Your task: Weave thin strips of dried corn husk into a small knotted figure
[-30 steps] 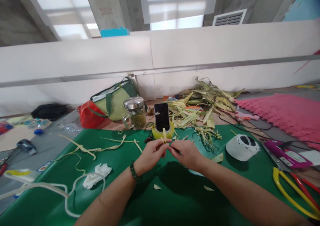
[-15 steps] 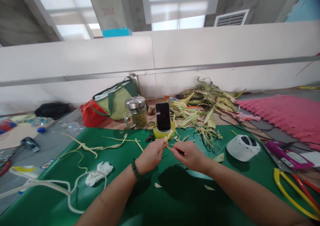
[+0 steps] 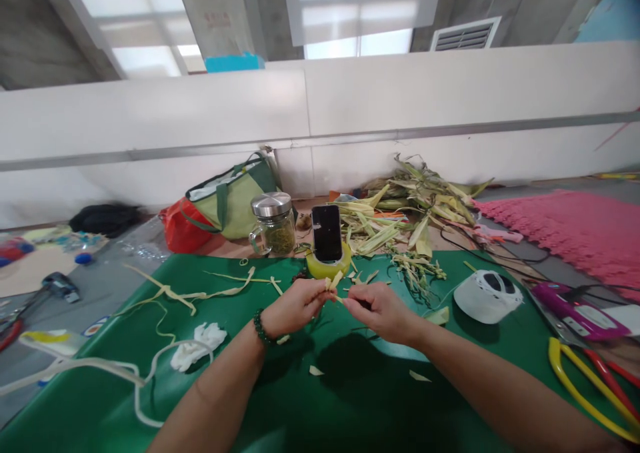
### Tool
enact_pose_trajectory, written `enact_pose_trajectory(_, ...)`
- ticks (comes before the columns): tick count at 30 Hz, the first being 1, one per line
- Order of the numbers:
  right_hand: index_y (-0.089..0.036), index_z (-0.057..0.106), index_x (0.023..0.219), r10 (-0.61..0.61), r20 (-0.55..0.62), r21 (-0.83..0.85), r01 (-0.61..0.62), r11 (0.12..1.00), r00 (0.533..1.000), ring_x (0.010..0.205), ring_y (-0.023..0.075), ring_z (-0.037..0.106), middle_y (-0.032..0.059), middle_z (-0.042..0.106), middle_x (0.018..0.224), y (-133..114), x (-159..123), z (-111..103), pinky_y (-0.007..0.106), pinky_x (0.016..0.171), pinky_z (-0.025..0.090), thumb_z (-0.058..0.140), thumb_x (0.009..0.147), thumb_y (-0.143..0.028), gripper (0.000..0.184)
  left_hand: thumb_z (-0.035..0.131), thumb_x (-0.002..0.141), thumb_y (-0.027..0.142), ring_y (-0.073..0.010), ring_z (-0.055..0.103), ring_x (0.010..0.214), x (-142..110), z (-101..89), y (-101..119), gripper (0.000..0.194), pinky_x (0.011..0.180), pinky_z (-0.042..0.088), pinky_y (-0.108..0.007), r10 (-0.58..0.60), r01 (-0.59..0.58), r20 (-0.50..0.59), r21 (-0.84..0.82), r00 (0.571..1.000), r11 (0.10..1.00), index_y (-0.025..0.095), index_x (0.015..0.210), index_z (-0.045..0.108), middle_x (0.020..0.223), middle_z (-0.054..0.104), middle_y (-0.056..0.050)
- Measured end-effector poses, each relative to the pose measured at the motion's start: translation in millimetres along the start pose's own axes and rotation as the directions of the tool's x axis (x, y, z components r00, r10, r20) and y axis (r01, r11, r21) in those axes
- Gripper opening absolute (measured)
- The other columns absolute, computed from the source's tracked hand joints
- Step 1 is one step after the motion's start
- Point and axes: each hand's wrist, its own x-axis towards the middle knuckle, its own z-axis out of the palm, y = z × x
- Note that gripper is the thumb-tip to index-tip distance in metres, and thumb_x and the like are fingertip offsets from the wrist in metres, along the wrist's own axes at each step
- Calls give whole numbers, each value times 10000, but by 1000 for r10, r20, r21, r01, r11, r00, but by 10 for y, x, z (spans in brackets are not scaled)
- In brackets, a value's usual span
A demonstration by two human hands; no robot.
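Note:
Above the middle of the green mat (image 3: 350,406), my left hand (image 3: 297,306) pinches a small folded piece of pale corn husk (image 3: 335,281), its ends poking up past the fingertips. Close by on the right, my right hand (image 3: 377,309) has thumb and finger closed on a thin end of the same husk. A dark green bead bracelet (image 3: 261,327) circles the left wrist. Just beyond the hands a phone (image 3: 327,233) stands upright in a yellow round holder (image 3: 317,268). Small husk scraps (image 3: 315,371) lie on the mat below.
Behind the mat are a glass jar (image 3: 278,233), a green bag (image 3: 235,199) and a heap of corn husks (image 3: 425,193). A white thread spool (image 3: 487,297), a purple device (image 3: 575,309) and yellow-handled scissors (image 3: 590,386) are at right. Crumpled tissue (image 3: 199,346) and white cord (image 3: 137,396) are at left.
My left hand has turned and shifted slightly left, its wrist now further from the right hand. The husk has tilted a little in the fingers. My right hand has barely moved.

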Motion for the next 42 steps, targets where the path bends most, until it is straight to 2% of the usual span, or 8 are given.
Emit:
enact_pose_trajectory(8, -176, 441, 595, 42, 76, -213, -25, 977, 996, 497, 80, 357, -35, 418, 537, 80, 24, 9, 219, 499, 227, 395, 895, -350, 349, 456, 852, 293, -109, 530, 514, 26, 21, -12, 307, 538, 394, -195, -130, 130, 0, -67, 992, 989, 138, 620, 583, 520, 584, -4)
enact_pose_trajectory(13, -175, 525, 667, -44, -53, -260, 29, 965, 998, 550, 97, 426, -14, 522, 594, 146, 44, 51, 224, 534, 252, 455, 881, -423, 335, 485, 821, 251, -91, 500, 486, 35, 150, 22, 291, 508, 368, -183, -129, 134, 67, -76, 989, 988, 132, 584, 605, 501, 580, 8)
enact_pose_trajectory(18, -175, 425, 527, -39, -207, -136, 10, 991, 978, 494, 84, 382, -22, 437, 503, 157, 30, 24, 218, 516, 265, 333, 917, -347, 436, 483, 837, 385, -117, 557, 524, 36, 149, 23, 347, 536, 420, -200, -179, 187, 55, -247, 982, 951, 119, 664, 624, 555, 630, -23)
enact_pose_trajectory(21, -174, 505, 627, 34, -167, -83, -48, 995, 985, 505, 82, 417, -29, 498, 537, 131, 30, -8, 204, 510, 281, 458, 866, -423, 348, 494, 823, 355, -99, 510, 458, 38, 152, 31, 345, 466, 373, -186, -204, 214, 65, -214, 977, 953, 137, 562, 550, 482, 579, -3)
enact_pose_trajectory(25, -167, 501, 582, -87, -71, -139, 76, 987, 994, 477, 72, 386, -34, 477, 502, 129, 43, 25, 211, 498, 255, 497, 848, -393, 349, 483, 821, 322, -95, 513, 442, 39, 182, 69, 324, 469, 384, -183, -176, 197, 115, -212, 978, 957, 144, 558, 548, 441, 547, 15)
enact_pose_trajectory(28, -166, 455, 498, -128, -113, -69, 121, 990, 985, 452, 67, 354, -34, 427, 460, 147, 40, 61, 213, 488, 267, 423, 883, -346, 426, 494, 825, 379, -103, 546, 461, 32, 163, 95, 301, 503, 418, -193, -162, 197, 134, -319, 978, 927, 136, 684, 602, 464, 585, 8)
enact_pose_trajectory(35, -173, 492, 472, 54, -297, 177, -1, 984, 954, 457, 92, 465, -2, 511, 446, 119, 2, 88, 220, 500, 374, 461, 867, -368, 442, 521, 805, 530, -121, 557, 486, 1, 72, 149, 439, 542, 436, -223, -136, 145, 50, -355, 989, 923, 133, 650, 622, 505, 636, -40)
enact_pose_trajectory(42, -165, 539, 491, -7, -243, 159, 47, 986, 970, 486, 93, 495, 7, 540, 501, 117, 34, 22, 223, 505, 378, 487, 865, -364, 427, 520, 788, 574, -168, 640, 595, 26, 141, 120, 462, 589, 494, -261, -211, 194, 21, -499, 977, 845, 125, 717, 604, 624, 672, -65)
